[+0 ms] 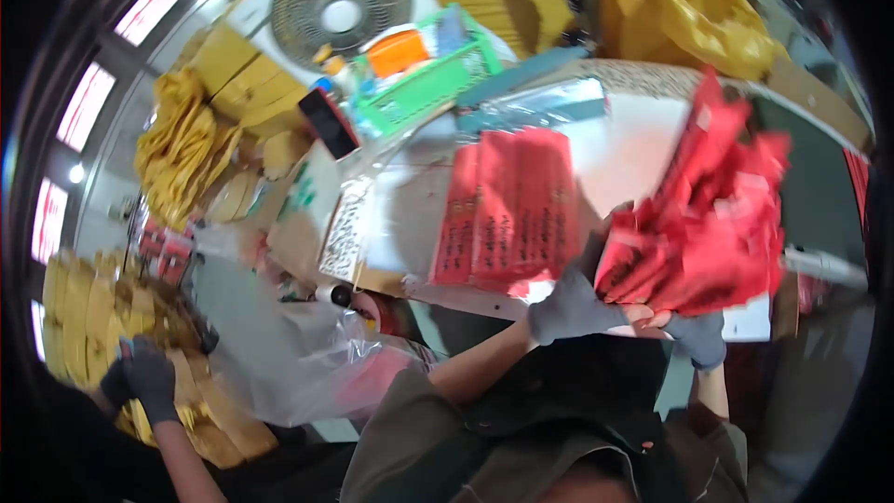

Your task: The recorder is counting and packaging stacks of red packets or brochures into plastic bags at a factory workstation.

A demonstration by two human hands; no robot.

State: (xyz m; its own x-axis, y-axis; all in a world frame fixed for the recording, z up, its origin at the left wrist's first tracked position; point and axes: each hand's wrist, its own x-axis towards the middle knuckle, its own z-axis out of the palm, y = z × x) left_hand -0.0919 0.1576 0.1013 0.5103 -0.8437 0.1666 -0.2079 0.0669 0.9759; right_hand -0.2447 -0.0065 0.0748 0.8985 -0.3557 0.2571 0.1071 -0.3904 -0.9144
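Working at far left: one co-worker, two grey-gloved hands (149,377) at yellow packs (79,307), too dark to tell if gripping. One crumpled yellow bag (182,154) farther back. One clear plastic bag (307,382), wrinkled, off the bench's near left corner. One dark-screened phone (326,121), tilted, near the far left corner; past it 1 fan (340,14), round wire grille, and 1 green basket (410,107), rigid plastic, contents overlapping, can't count. On the bench (633,121), left of centre, running to near edge: flat red packs (507,196), at least two side by side, exact count lost where edges merge. Left hand (568,307), grey knit-look glove, at near edge, grasping lower left of the one red bundle (698,233). Bundle is held over near right corner: thin, heavily creased, blurred; cloth or film, layer count unreadable. Bare fingertips show at its lower edge, can't tell whose hand. Right hand (697,340), same glove, pinching bottom edge, partly covered by bundle. One glossy yellow bag (722,23) beyond far right corner.
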